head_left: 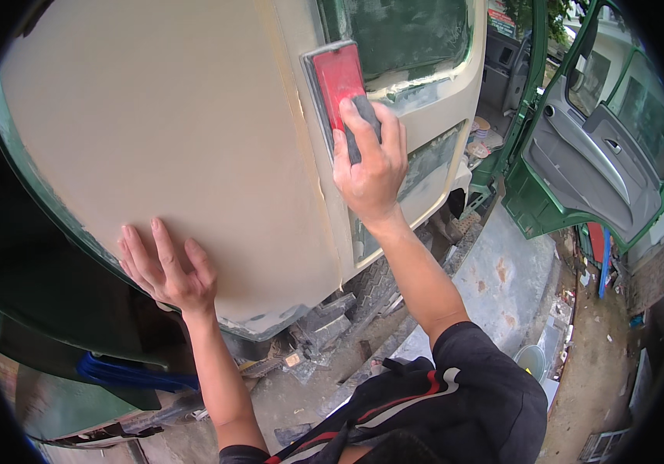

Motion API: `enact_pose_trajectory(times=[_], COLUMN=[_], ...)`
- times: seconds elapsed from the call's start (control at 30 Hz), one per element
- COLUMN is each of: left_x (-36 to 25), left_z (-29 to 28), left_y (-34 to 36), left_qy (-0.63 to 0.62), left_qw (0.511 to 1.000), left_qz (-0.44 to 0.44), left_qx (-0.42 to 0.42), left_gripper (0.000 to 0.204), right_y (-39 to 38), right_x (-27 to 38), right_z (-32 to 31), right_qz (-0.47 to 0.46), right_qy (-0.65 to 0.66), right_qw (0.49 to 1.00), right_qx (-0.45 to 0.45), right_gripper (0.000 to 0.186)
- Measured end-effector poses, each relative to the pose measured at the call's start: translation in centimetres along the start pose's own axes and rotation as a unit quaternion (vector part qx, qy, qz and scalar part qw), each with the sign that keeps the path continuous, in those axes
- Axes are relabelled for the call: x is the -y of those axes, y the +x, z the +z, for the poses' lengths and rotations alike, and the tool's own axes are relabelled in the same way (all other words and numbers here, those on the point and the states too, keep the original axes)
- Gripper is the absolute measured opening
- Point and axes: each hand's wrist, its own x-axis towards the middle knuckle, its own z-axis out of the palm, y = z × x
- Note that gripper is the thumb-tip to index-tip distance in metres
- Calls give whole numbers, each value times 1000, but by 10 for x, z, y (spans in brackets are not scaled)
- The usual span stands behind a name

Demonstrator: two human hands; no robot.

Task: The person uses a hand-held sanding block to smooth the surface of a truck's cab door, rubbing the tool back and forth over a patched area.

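A large beige panel of a vehicle cab [146,116], with a raised seam down its right side, fills the middle and left. Against this bodywork, just right of the seam, lies a long red sanding block [338,73] with a dark grip. My right hand [372,170] is wrapped round that grip. Lower on the panel, near its left edge, my left hand [171,271] rests with fingers spread and holds nothing. The block's underside is hidden against the surface.
A dusty green-framed window [409,35] sits right of the block. Farther right, a green vehicle door [579,155] hangs open. Below it lie a grey sheet [498,271] and a bucket [531,360]. Dark machinery parts [320,325] show under the cab. A blue bundle [134,371] hangs lower left.
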Motion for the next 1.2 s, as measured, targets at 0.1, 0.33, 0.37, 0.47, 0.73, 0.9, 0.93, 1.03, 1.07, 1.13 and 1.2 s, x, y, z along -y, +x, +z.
enact_pose_trajectory(times=[0.1,0.33,0.37,0.47,0.73,0.9,0.93,1.03,1.07,1.13,1.2], left_x=[-5,-5,-4,-4,-2,-6,-3,-5,-6,-8,-13], left_z=[1,-4,-4,1,-2,1,-3,2,1,2,8], left_y=[-1,3,4,-1,3,2,0,-4,-3,-1,2], left_qy=[-14,-8,-16,-10,-1,-5,-2,1,5,5,-11], left_qw=[1000,1000,1000,1000,1000,1000,1000,1000,1000,1000,1000], left_qz=[-3,-1,3,5,-1,-7,-6,-8,-11,-13,-13], left_qx=[7,-4,-11,-6,-12,-11,-5,0,7,9,2], left_gripper=[46,45,45,45,46,46,47,48,49,50,50], right_y=[-141,-6,-6,-132,-20,-130,-116,-48,-34,-49,-140], right_x=[-27,1,2,-22,0,-19,-14,-9,-8,-10,-24], right_z=[-20,-4,-2,-15,-1,-13,-11,-6,-3,-6,-20], right_qz=[13,13,7,9,5,9,11,2,-2,14,31], right_qy=[-14,-9,-13,-16,-27,-3,2,-22,-23,-29,-8], right_qw=[1000,1000,1000,999,1000,1000,999,1000,1000,999,999], right_qx=[25,12,5,26,3,25,31,18,7,4,23], right_gripper=[52,53,53,51,51,52,52,53,53,52,50])
